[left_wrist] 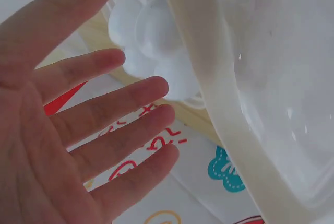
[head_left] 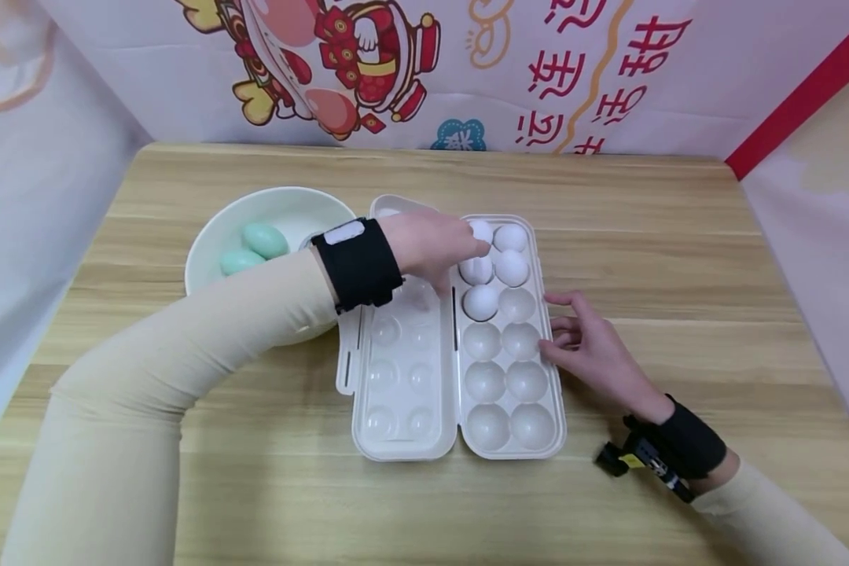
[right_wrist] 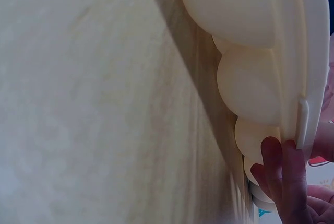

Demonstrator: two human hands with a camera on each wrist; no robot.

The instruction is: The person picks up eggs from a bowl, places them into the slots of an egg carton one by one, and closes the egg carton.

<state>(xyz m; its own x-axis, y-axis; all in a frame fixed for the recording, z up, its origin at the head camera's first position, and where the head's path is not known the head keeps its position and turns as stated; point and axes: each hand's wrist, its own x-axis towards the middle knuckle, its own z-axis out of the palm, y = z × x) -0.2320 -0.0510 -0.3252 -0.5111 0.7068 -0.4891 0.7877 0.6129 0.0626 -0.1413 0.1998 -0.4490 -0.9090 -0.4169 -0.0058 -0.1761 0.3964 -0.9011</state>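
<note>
A white plastic egg box (head_left: 460,444) lies unfolded on the table, its lid (head_left: 403,397) flat on the left side. Several white eggs (head_left: 480,303) sit in the far cups of its right half; the nearer cups hold none. Over the hinge side reaches my left hand (head_left: 431,244), beside the far eggs. In the left wrist view its fingers (left_wrist: 125,98) are spread and nearly straight, with nothing in the palm. My right hand (head_left: 594,346) holds the box's right rim, its fingers (right_wrist: 272,153) against the side just under the edge.
A white bowl (head_left: 205,236) with pale green eggs (head_left: 265,240) stands to the left, partly hidden by my left forearm. The wooden table (head_left: 651,236) ends at a printed cloth backdrop (head_left: 495,79). Wrist bands (head_left: 359,263) are on both arms.
</note>
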